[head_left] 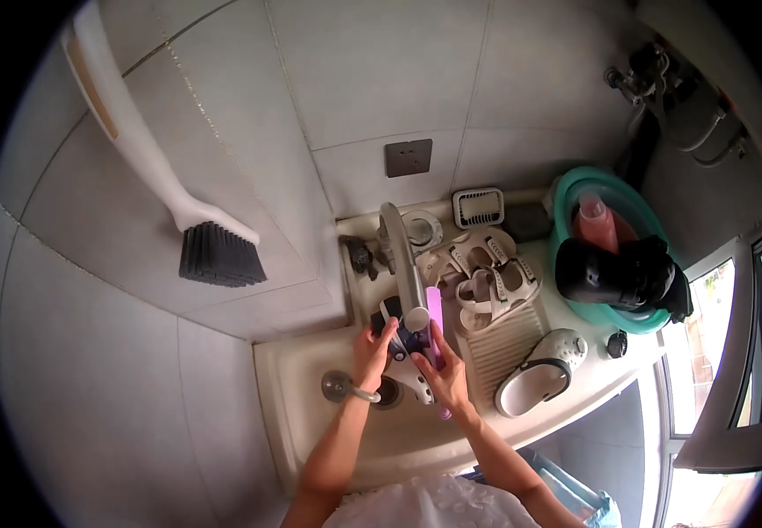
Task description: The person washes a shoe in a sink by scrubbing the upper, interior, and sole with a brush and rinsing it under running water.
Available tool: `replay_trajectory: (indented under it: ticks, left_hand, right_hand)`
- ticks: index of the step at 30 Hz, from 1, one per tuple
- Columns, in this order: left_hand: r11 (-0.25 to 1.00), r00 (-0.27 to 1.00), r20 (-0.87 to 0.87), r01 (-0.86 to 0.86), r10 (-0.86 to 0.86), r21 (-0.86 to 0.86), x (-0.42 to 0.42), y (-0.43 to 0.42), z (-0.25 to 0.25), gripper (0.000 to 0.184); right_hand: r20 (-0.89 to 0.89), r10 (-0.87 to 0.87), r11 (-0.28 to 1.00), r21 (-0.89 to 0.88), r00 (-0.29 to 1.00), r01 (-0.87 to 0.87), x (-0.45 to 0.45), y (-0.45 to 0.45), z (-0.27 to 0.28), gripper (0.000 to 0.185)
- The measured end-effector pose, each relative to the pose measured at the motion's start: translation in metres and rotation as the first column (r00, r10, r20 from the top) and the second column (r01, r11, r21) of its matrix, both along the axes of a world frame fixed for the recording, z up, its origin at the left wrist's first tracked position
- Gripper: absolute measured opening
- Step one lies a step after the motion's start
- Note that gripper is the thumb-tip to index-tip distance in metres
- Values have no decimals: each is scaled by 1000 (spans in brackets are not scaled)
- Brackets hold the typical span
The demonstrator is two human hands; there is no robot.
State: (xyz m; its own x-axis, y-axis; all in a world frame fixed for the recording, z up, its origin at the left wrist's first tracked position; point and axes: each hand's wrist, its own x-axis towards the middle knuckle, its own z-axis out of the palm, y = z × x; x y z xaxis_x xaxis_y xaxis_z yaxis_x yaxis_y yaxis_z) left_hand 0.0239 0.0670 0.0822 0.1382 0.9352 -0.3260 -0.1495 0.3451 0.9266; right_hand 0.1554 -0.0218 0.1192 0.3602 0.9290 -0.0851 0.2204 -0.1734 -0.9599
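Directly below the curved faucet (406,268), you work over a cream sink (306,453), your left hand (372,356) closed on a dark item (401,337) with white trim, apparently a piece of footwear whose exact form is partly hidden by the spout and your fingers. Your right hand (445,374) is wrapped around a long purple tool (435,308), its thumb side up against the dark item; whether the tool carries bristles, you cannot tell from this angle. A pale bracelet (365,394) circles your left wrist, near the round drain. Beneath your hands sits a white clog (421,385), partly covered. To your right, a second clog (535,378) lies on the ribbed drainboard (497,352), with a pair of beige sandals (487,273) behind it, closer to the wall. Beyond them, a teal basin (566,189) holds a pink container (598,231) and a black bundle (592,271). At upper left, a white-handled brush (223,251) with dark bristles shows against grey tile.
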Motion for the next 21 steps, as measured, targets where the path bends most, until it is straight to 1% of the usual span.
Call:
replay_trajectory:
  ticks: [2, 3, 4, 5, 6, 7, 8, 9, 10, 12, 13, 14, 15, 16, 17, 18, 19, 20, 21]
  left_hand:
    - [998, 976, 213, 47, -35, -51, 3, 1, -1, 28]
    - [988, 961, 238, 151, -140, -31, -3, 2, -7, 24]
    - [963, 956, 122, 271, -266, -20, -10, 6, -12, 24]
    - [945, 943, 83, 316, -323, 84, -8, 4, -18, 24]
    - [914, 927, 39, 360, -373, 185, -5, 3, -12, 23]
    - [915, 927, 39, 359, -372, 186, -4, 3, -6, 23]
    - [810, 924, -260, 372, -280, 453, -4, 3, 0, 23]
    - [616, 863, -498, 438, -85, 655, -3, 3, 6, 23]
    - [617, 863, -498, 438, -85, 654, -3, 2, 7, 23]
    - [726, 789, -606, 477, -105, 495, -3, 1, 7, 23]
    - [704, 813, -582, 398, 26, 588, 1, 3, -7, 26]
    - [706, 813, -581, 396, 27, 587, 1, 4, -20, 26]
    - [739, 756, -649, 386, 91, 553, 4, 6, -21, 27]
    - [768, 689, -709, 371, 148, 521, 7, 9, -20, 30]
    - [772, 714, -666, 293, 216, 564, 12, 9, -20, 37]
    - [772, 717, -664, 293, 212, 563, 16, 8, -24, 37]
    - [765, 680, -687, 292, 257, 575, 19, 7, -30, 39]
    - [759, 640, -708, 290, 300, 584, 23, 3, -36, 42]
    - [791, 655, -698, 248, 289, 559, 27, 0, -35, 43]
  right_hand:
    - [-66, -96, 995, 18, 993, 97, 1, 5, -14, 70]
    - [-96, -148, 987, 53, 984, 154, 0, 10, -21, 69]
    - [-117, -141, 990, -5, 983, 141, 4, 10, -24, 69]
    - [-145, -152, 988, 2, 978, 154, 4, 11, -27, 68]
    - [-172, -161, 986, 10, 972, 165, 3, 13, -27, 68]
    - [-150, -171, 981, 63, 974, 182, 2, 17, -29, 67]
    - [-181, -185, 981, 17, 966, 191, 1, 17, -29, 65]
    - [-211, -201, 980, -29, 957, 199, -2, 17, -21, 63]
    - [-212, -200, 980, -29, 957, 199, -2, 17, -17, 63]
    - [-88, -191, 981, 1, 978, 192, -4, 17, -13, 60]
    - [-64, -154, 987, -54, 986, 151, -4, 14, -6, 54]
    - [-63, -152, 987, -55, 986, 148, -4, 10, -13, 54]
    - [116, -120, 979, 177, 986, 98, -5, 5, -27, 52]
    - [296, -62, 970, 243, 953, -13, -6, -9, -31, 50]
    - [476, 4, 963, 236, 879, -132, -10, -26, -33, 49]
    - [501, 40, 967, 198, 865, -159, -16, -33, -29, 49]
    - [476, 59, 978, 149, 877, -147, -18, -33, -26, 49]
    - [407, 51, 993, 73, 912, -89, -19, -29, -24, 49]
    - [369, 15, 989, 133, 929, -69, -15, -17, -19, 47]
